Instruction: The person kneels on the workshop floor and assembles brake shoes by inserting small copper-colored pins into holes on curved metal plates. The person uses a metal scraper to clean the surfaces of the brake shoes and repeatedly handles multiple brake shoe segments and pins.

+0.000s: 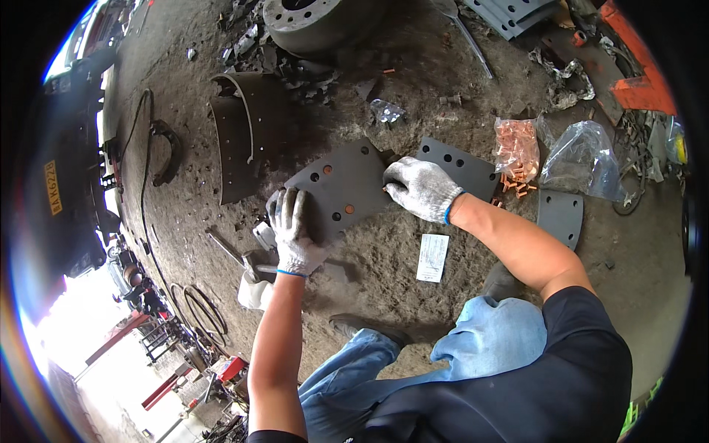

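A dark grey brake lining [341, 184] lies tilted in front of me, with copper rivets [349, 210] showing in some of its holes. My left hand [294, 229], in a grey-white work glove, rests on the lining's left edge, fingers stretched and apart. Past the right edge of the lining, my gloved right hand [422, 190] is closed in a pinch; a tiny copper-coloured tip, apparently a rivet, shows at the fingertips. Behind that hand lies a second brake lining [461, 168]. What supports the first lining is hidden.
A bag of copper rivets [517, 148] spills at the right, beside a clear plastic bag [580, 162]. Another lining [560, 218] lies nearer. A curved brake shoe [240, 140] stands left, a brake drum [314, 22] behind. A metal tool [227, 247] and printed card [432, 258] lie close by.
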The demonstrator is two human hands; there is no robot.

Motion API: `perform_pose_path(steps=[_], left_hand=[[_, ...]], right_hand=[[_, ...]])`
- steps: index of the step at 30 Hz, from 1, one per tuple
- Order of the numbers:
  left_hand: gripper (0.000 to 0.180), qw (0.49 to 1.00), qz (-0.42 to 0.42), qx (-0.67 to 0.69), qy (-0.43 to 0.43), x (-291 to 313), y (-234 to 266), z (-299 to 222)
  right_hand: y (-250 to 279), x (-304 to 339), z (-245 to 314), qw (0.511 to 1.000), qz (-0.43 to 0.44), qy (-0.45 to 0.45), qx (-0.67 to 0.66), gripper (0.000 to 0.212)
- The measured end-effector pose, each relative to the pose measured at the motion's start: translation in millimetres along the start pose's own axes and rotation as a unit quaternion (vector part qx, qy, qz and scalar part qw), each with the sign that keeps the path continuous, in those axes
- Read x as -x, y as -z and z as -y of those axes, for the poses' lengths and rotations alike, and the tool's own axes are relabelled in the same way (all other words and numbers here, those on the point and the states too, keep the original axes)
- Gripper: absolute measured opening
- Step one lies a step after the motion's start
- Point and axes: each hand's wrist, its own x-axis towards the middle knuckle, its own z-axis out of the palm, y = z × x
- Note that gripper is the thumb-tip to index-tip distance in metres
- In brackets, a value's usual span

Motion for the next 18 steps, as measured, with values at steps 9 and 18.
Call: perform_pose_path(steps=[9,18], left_hand=[[0.118,1.0,0.003,0.026,0.01,4.5,2.2,-0.1],[0.113,0.999,0.001,0.042,0.005,-3.1,5.1,-1.0]], right_hand=[[7.6,-4.4,17.1,0.992,0.085,-0.037,0.085,0.028],[-9.9,9.1,0.3,0.993,-0.096,0.068,0.018,0.023]])
